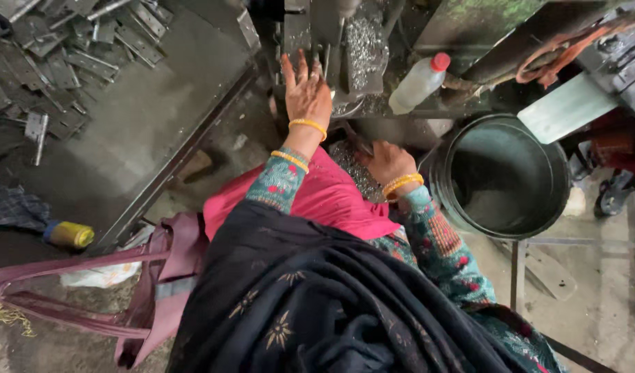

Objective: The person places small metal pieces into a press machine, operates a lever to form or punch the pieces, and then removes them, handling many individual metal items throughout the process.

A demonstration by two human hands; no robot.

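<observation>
right hand [385, 162]: fingers tucked under the machine ledge, can't tell what they're gripping
metal plates [52, 52]: pile runs off the top-left edge
machine [338, 41]: upper part cut off

- Grey, dusty concrete floor [593, 304] across the lower right of the frame.
- Dark steel workbench [145, 117] at upper left, heaped with flat grey metal plates [48, 55].
- Large black round bucket [500, 176] at right centre.
</observation>
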